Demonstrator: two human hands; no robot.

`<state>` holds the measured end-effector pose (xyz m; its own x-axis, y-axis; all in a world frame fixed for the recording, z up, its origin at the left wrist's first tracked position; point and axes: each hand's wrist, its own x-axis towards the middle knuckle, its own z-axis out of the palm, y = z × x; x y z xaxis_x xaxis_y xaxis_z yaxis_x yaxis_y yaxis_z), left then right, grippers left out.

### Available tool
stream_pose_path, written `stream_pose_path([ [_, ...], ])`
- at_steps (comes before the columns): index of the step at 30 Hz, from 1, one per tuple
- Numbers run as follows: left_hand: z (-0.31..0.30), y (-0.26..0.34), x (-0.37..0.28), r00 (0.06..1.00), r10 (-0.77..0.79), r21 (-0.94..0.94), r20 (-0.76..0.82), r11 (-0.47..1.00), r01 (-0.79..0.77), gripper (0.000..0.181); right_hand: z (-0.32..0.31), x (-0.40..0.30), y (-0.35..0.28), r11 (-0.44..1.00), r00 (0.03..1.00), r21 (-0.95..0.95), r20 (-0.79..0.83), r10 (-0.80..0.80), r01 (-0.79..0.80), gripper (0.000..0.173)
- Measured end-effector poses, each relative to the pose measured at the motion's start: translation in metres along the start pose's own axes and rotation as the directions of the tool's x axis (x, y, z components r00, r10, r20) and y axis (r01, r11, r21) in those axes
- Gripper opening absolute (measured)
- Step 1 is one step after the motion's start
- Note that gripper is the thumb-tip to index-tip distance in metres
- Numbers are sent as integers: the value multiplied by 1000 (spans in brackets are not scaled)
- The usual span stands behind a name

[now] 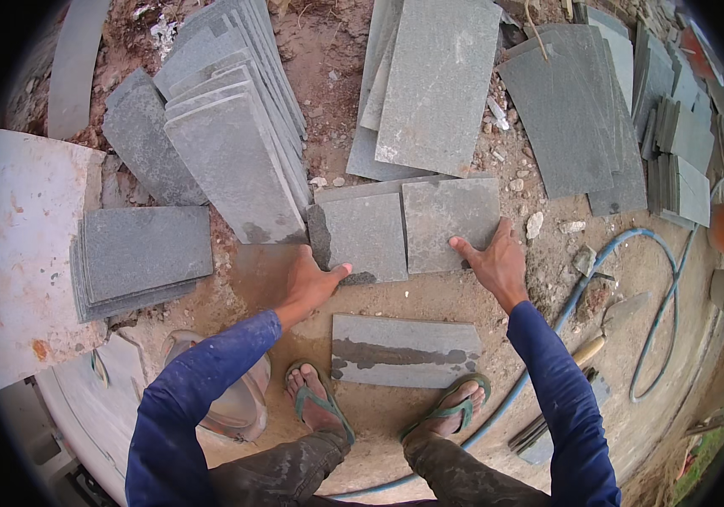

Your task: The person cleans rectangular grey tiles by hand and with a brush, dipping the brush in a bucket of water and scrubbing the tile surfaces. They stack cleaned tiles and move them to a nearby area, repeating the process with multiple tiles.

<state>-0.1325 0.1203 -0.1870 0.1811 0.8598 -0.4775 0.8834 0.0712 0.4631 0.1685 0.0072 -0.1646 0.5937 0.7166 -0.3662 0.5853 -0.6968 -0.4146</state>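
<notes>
Two squarish grey stone tiles lie side by side before me. My left hand (314, 282) is at the lower left corner of the left tile (365, 234), thumb on its damp edge, fingers partly hidden. At the right tile (450, 222), my right hand (495, 263) has its thumb on the face and its fingers at the right edge. Beneath and behind both shows the edge of another slab (362, 192). A rectangular stone tile (406, 342) with a dark wet band lies on the ground between my hands and my feet.
Tall tile stacks lean at the back left (241, 152), back middle (438, 82) and back right (564, 120). Low tile stack (146, 253) at left, near a white slab (32, 253). A round basin (235, 393), blue hose (568, 304) and trowel (615, 317) flank my feet.
</notes>
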Motion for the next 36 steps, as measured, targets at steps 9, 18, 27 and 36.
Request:
stream_pose_path([
  [9, -30, 5, -36, 971, 210, -353, 119, 923, -156, 58, 13, -24, 1, 1000, 981, -28, -195, -16, 11, 80],
  [18, -46, -12, -101, 957, 250, -253, 147, 945, -208, 37, 32, -36, 22, 936, 976, 340, -158, 150, -89, 73],
  [27, -64, -29, -97, 946, 270, -317, 180, 926, -204, 34, 53, -49, 78, 772, 995, 629, 54, 80, -96, 64],
  [36, -85, -50, -65, 931, 318, -417, 181, 882, -220, 42, -36, -99, 48, 737, 977, 656, 1, -214, 161, 29],
])
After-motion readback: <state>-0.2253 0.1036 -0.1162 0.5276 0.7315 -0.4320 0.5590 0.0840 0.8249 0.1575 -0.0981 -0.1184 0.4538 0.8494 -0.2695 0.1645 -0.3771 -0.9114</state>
